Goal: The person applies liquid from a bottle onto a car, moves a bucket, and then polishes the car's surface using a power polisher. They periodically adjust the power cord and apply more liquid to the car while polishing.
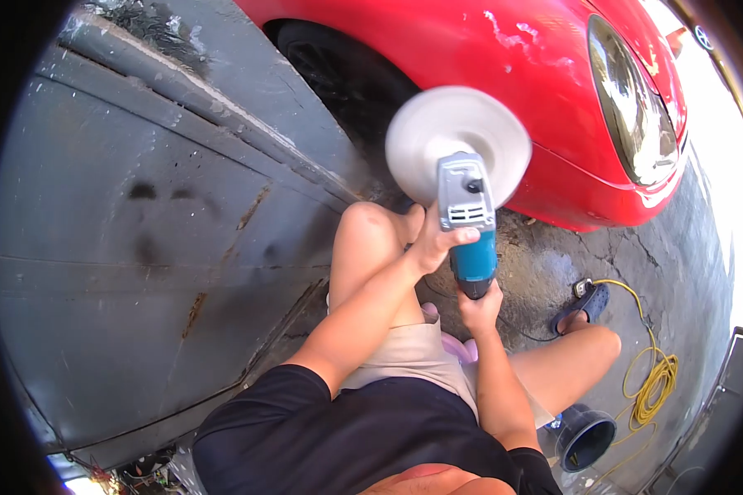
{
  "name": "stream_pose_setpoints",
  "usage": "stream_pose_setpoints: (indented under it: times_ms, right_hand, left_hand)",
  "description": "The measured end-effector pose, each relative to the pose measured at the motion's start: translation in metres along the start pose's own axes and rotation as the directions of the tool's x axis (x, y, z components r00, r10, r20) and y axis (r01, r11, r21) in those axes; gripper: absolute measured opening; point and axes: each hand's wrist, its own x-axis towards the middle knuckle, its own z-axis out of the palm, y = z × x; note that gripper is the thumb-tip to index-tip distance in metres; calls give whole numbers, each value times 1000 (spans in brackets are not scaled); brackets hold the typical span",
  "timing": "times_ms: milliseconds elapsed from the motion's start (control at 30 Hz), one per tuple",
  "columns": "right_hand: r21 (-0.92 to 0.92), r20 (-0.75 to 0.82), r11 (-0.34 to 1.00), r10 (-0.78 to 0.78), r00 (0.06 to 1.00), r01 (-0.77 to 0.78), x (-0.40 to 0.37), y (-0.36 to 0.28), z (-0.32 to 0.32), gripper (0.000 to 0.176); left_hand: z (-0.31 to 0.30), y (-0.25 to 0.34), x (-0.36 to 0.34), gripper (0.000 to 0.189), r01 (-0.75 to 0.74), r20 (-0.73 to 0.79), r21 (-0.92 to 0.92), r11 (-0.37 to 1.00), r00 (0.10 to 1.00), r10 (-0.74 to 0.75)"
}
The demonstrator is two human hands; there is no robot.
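A teal and grey electric polisher (474, 256) is held in front of me, its body pointing away. My left hand (439, 246) is wrapped around the side of its body, just behind the grey head. Farther back, my right hand (480, 310) grips the dark rear end of the handle. The round white polishing pad (414, 136) at its front looks smeared, as if spinning. In this view the pad overlaps the front fender of a red car (504, 58), close to the wheel arch. Whitish smears mark the paint above the headlight side.
A grey metal panel (124, 206) stands close on the left. The car's headlight (631, 99) is at the upper right. On the concrete at right lie a coiled yellow cord (659, 381) and its plug connection (583, 287), beside my clog (593, 301). A dark bucket (586, 445) stands near my right leg.
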Motion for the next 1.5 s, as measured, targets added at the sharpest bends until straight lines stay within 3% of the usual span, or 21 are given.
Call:
stream_pose_setpoints:
  times_ms: [67,267,400,533,633,833,933,1067,1100,1233,1500]
  right_hand:
    - [-24,19,998,-54,998,54,13,-17,9,39]
    - [-134,28,988,-78,997,81,24,-46,23,44]
    - [-281,24,959,-42,999,47,20,-60,18,45]
    - [-409,34,912,9,999,6,18,-78,8,47]
    - [-460,51,887,-35,998,54,18,-85,1,46]
    - [-454,34,891,-6,999,21,-1,-73,-1,43]
    - [-399,-6,917,-9,1000,6,-10,-71,-3,42]
    - [-437,30,899,-18,999,30,1,-77,-6,40]
    - [-427,24,903,-36,999,43,4,-80,-4,40]
    - [-417,5,904,-102,995,95,20,-95,5,40]
    - [-403,0,909,-121,993,111,30,-96,3,39]
  left_hand:
    - [-15,4,-3,62,-92,-118,2,996,989,92]
    - [-44,22,4,65,-112,-66,-235,965,993,99]
    - [-55,22,7,86,-24,18,-235,972,999,29]
    - [-52,25,5,90,-30,8,-323,946,999,34]
    - [-49,27,3,91,-45,-3,-372,927,999,48]
    - [-47,10,-6,75,-27,-24,-422,906,1000,19]
    - [-45,5,-7,84,68,69,-389,919,997,-44]
    - [-41,15,-4,83,22,11,-389,921,1000,-19]
    - [-39,20,-2,68,-40,-16,-428,903,999,36]
    - [-41,40,15,68,-126,12,-427,895,989,145]
    - [-42,42,21,68,-133,13,-425,895,988,153]
